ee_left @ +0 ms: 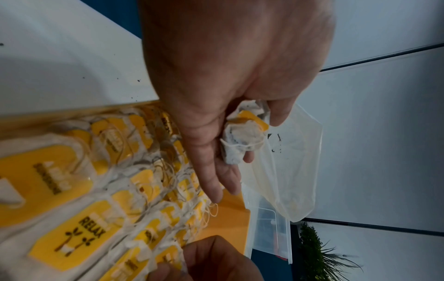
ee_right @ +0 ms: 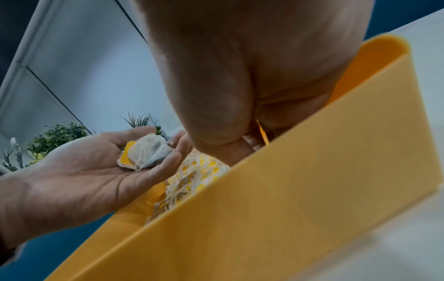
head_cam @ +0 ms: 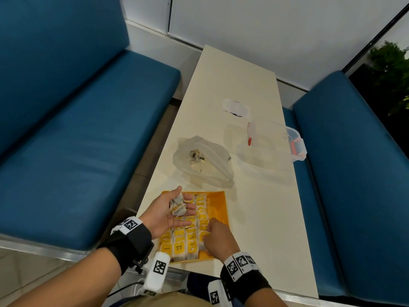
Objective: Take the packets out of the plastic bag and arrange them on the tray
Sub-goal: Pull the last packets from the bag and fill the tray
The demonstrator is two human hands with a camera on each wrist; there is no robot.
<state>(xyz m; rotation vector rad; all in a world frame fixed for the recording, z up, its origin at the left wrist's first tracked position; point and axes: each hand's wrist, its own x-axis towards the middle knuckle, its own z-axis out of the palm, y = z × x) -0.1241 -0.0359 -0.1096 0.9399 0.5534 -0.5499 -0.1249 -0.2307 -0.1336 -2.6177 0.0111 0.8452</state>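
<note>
Right hand is low over the near right part of the shallow yellow plastic tray. Its fingers are curled down into the rows and pinch a yellow-tagged white tea packet there. The tray sits at the near edge of the cream surface.

The rows of white tea packets with yellow tags cover the tray's left and middle. A strip along its right side is bare.

Left hand hovers palm-up above the tray's left side. Its fingers are loosely cupped around a small bunch of packets with strings.

Step in hand, by my reading: seating one packet in the right-hand row. The next move calls for taking another packet from the left palm and laying it tag-up, flush with its neighbours, strings kept from tangling.

Legible text: "RELAX" on one near tag, above a small plant drawing. Other tags carry print too blurred to read.

Beyond the tray's far edge lies the crumpled translucent plastic bag, mouth open, with little visible inside. Further, near the right edge, stands a clear plastic box with orange clips.
</note>
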